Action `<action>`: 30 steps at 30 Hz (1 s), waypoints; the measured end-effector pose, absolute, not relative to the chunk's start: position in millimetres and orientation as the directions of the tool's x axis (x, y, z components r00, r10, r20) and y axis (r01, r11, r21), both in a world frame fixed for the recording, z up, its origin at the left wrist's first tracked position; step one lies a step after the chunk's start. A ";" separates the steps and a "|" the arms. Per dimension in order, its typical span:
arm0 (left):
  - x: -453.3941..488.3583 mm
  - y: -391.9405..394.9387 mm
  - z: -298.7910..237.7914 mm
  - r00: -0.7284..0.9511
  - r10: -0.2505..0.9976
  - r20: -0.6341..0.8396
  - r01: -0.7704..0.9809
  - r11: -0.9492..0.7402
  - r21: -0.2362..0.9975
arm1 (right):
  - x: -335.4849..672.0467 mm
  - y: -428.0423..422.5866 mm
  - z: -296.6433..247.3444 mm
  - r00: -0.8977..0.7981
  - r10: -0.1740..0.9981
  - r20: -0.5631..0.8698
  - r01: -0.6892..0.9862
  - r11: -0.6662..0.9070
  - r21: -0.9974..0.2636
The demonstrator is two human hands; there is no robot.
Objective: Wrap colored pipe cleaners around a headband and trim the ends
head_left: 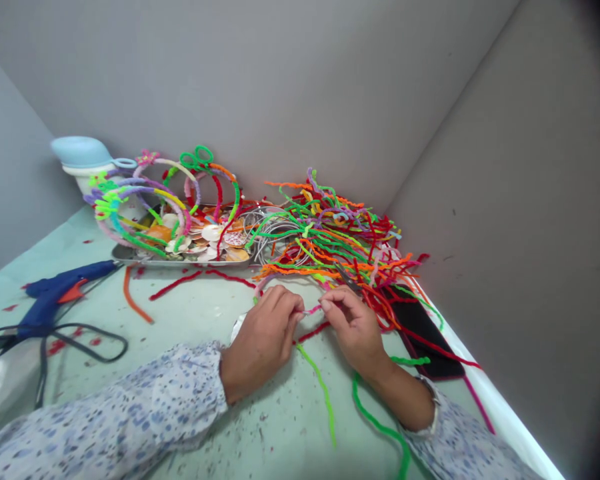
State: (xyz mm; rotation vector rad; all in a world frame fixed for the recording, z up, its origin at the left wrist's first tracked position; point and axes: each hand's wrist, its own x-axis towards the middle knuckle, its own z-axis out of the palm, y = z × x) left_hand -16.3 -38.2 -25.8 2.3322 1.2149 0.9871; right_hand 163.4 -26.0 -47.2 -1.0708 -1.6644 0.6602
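My left hand (pixel 266 333) is closed in a pinch on a thin, pale hoop, apparently a headband partly wrapped in fuzzy pipe cleaner. A short pink pipe cleaner (pixel 314 309) runs from those fingertips to my right hand (pixel 354 327), whose thumb and forefinger pinch its other end. Part of a pink and yellow wrapped arc (pixel 324 281) shows just behind my hands; the rest is hidden by them. Below my hands a lime green pipe cleaner (pixel 323 387) lies on the table (pixel 260 433). A thicker green pipe cleaner (pixel 377 420) curves beneath my right wrist.
Shells fill a metal tray (pixel 205 265), with several finished headbands (pixel 167 190) leaning over it. Right of it lie bare wire hoops (pixel 275 247) and a pipe-cleaner heap (pixel 330 233), partly over a dark flat object (pixel 430 340). A blue glue gun (pixel 55 293) and a cup (pixel 83 160) are left.
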 end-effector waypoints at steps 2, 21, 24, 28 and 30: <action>-16.0 -39.0 -24.6 0.383 0.817 0.431 0.579 -0.576 0.577 | 164.7 -24.7 -48.3 -0.078 0.898 0.434 0.319 0.435 -0.842; -17.6 -36.6 -27.1 0.405 0.840 0.362 0.566 -0.541 0.622 | 163.4 -27.6 -43.4 -0.277 0.874 0.399 0.348 0.478 -0.806; -16.8 -34.3 -27.5 0.439 0.843 0.311 0.562 -0.527 0.637 | 165.1 -26.0 -44.4 -0.259 0.893 0.368 0.316 0.439 -0.841; -15.4 -31.9 -28.7 0.467 0.847 0.252 0.556 -0.503 0.661 | 165.4 -26.3 -45.5 -0.261 0.897 0.356 0.304 0.426 -0.852; -15.5 -31.7 -28.8 0.471 0.851 0.233 0.555 -0.491 0.672 | 164.6 -27.1 -45.3 -0.280 0.893 0.352 0.327 0.434 -0.840</action>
